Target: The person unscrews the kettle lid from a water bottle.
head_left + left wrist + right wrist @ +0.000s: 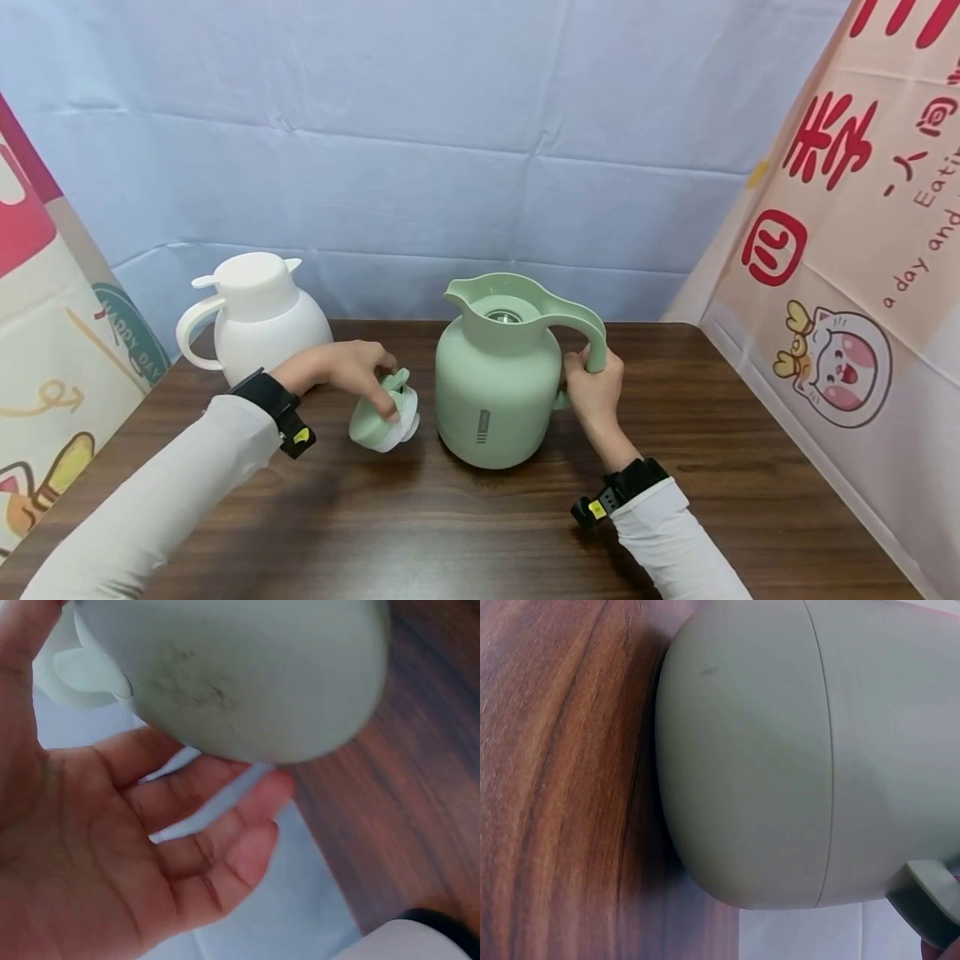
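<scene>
A green thermos jug (491, 392) stands upright on the table, its mouth uncovered and its spout toward the left. My right hand (595, 385) grips the jug's handle from the right side. Tilted in my left hand (352, 371) is the jug's green and white lid (378, 417), pinched between thumb and fingers just left of the jug, above the table. Seen in the left wrist view, the lid's smudged green top (247, 675) lies against the fingers. In the right wrist view the jug's lower body (757, 765) fills the middle, and its base meets the wood.
A white thermos jug (270, 333) with its lid on stands behind my left forearm. The brown wooden table (465, 533) ends at a light blue cloth backdrop (375, 167). Printed cloths hang at the left and right (840, 333) sides.
</scene>
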Motion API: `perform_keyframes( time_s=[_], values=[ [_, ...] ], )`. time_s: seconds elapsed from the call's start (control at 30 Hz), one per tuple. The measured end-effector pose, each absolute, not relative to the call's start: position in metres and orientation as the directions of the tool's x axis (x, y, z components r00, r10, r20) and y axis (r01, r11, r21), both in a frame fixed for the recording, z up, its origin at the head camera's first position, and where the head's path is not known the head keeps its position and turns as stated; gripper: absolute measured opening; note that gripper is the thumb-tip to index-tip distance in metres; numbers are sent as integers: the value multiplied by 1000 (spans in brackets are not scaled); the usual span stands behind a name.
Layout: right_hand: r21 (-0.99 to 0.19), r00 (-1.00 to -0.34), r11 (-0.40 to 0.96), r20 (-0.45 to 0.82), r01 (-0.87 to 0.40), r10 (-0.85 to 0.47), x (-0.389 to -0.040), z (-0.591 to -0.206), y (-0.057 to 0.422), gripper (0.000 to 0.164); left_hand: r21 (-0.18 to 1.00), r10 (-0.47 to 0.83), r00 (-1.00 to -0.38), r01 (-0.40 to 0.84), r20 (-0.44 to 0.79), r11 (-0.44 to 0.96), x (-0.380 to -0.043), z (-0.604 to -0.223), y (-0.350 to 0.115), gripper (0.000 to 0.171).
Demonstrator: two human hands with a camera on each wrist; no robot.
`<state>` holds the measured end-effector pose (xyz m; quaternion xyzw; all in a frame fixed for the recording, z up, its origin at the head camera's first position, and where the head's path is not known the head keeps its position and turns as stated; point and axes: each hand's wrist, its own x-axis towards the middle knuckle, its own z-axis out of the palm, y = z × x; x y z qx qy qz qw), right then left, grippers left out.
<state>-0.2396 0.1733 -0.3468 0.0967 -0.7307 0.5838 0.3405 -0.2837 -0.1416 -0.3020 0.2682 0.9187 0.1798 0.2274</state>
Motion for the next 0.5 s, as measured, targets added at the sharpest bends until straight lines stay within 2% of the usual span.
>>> perform_keyframes(
  time_s=[0.17, 0.33, 0.5],
  values=[
    [-787, -751, 303, 611, -538, 252, -239, -347, 173, 33, 649, 644, -699, 339, -311, 682, -282, -310, -157, 56],
    [-791, -756, 295, 605, -536, 248, -239, -346, 172, 33, 808, 698, -662, 236, -273, 540, -277, -321, -168, 59],
    [-805, -765, 295, 587, -515, 264, -239, -346, 173, 33, 892, 773, -606, 224, -189, 393, -272, -331, -174, 64]
  ],
)
